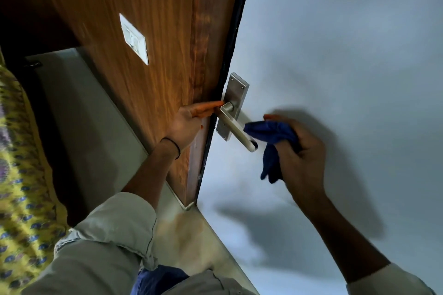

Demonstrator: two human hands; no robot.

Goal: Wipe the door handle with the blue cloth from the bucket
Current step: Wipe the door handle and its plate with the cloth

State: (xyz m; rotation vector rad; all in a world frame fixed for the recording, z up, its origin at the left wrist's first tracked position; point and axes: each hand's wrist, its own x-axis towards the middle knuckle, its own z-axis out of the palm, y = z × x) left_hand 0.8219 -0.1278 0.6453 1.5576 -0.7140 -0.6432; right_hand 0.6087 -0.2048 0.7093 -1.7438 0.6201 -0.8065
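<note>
A silver lever door handle (236, 128) on a metal backplate (233, 93) sticks out from a pale grey door (335, 55) near its edge. My right hand (299, 151) is closed around a bunched blue cloth (271, 136), whose upper part touches the free end of the lever. My left hand (189, 122) grips the dark edge of the door beside the backplate, fingers wrapped round it at the lever's root. The bucket is not in view.
A brown wooden panel (155, 31) with a white switch plate (134, 38) lies left of the door edge. Pale floor (79, 115) shows below it. A yellow patterned fabric (16, 163) fills the left border.
</note>
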